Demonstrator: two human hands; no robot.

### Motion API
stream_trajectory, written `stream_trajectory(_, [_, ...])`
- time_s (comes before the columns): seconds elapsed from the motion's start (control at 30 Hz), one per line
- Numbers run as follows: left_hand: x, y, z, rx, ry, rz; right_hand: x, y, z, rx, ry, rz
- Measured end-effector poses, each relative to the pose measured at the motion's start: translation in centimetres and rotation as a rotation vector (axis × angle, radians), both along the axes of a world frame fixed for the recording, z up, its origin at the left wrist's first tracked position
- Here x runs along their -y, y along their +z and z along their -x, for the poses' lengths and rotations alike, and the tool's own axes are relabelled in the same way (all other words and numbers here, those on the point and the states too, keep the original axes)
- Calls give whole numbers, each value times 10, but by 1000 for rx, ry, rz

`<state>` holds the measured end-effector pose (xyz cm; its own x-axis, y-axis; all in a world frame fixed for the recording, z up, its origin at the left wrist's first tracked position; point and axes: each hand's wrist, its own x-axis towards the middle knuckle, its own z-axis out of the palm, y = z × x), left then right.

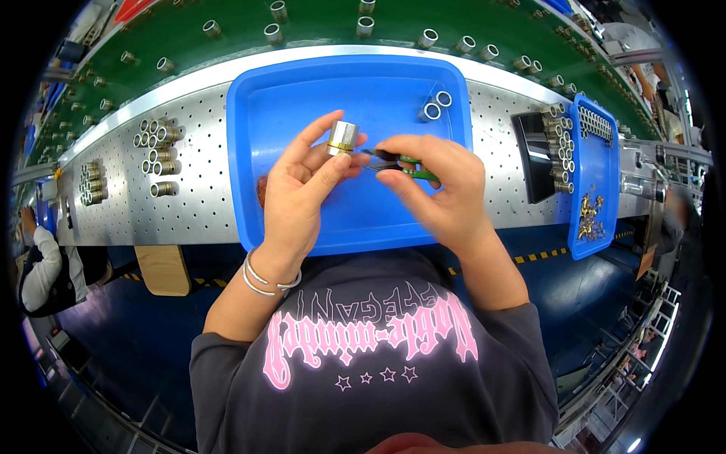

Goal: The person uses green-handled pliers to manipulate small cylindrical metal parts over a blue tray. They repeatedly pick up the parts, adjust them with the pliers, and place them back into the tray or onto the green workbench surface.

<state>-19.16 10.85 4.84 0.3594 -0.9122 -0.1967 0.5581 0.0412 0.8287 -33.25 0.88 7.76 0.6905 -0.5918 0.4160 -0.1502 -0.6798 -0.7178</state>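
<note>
My left hand (299, 189) holds up a silver metal cylinder (344, 135) with a yellowish band near its lower end, pinched between thumb and fingers. My right hand (448, 181) is closed around green-handled pliers (416, 169). Their dark jaws point left, close to the left fingertips; whether they touch the cylinder I cannot tell. Both hands are above a large blue tray (302, 68). Two metal sleeves (431, 112) stand in its far right corner. A reddish-brown item (262, 191) shows at its left side, partly behind my left wrist.
The tray rests on a perforated steel bench (204, 204). More cylinders (160, 155) stand left; others line a black stand (533, 155) at right. A smaller blue tray (582, 246) holds rings and brass-coloured pieces (590, 216). Beyond runs a green belt (318, 34) with scattered cylinders. Another person (49, 268) sits far left.
</note>
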Motion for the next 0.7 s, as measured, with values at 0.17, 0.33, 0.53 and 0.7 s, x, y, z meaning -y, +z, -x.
stream_trajectory(0.17, [-2,3,0,-11,5,20,2,-12,-7,-11,-49,-8])
stream_trajectory(0.33, [-2,3,2,-23,6,31,1,-12,-7,-25,-57,-21])
stream_trajectory(0.53, [-2,4,3,-25,-2,38,2,-12,-4,-46,-59,-19])
stream_trajectory(0.7, [-2,3,4,-14,-4,45,1,-12,-4,-38,-60,-34])
